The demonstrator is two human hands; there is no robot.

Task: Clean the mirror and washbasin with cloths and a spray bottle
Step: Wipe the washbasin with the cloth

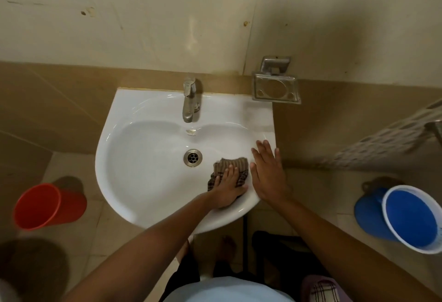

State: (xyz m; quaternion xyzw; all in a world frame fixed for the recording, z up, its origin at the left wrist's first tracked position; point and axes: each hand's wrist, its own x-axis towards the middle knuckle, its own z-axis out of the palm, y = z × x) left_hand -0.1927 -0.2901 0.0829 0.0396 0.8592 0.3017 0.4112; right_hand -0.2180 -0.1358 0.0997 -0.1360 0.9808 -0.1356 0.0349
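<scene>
A white washbasin (pixel 143 158) hangs on the wall below me, with a steel tap (pixel 190 100) at its back and a round drain (pixel 192 157) in the bowl. My left hand (pixel 227 189) presses a brown checked cloth (pixel 229 164) against the bowl's right inner slope, just right of the drain, fingers spread over it. My right hand (pixel 267 172) rests flat on the basin's right rim, fingers straight. No spray bottle is in view, and only a dark edge shows at the very top where the mirror hangs.
A steel soap dish (pixel 276 87) is fixed to the wall at the basin's back right corner. On the floor stand an orange bucket (pixel 47 206) at left and a blue bucket (pixel 411 218) with a blue mug behind it at right. A checked cloth (pixel 323 289) lies at bottom right.
</scene>
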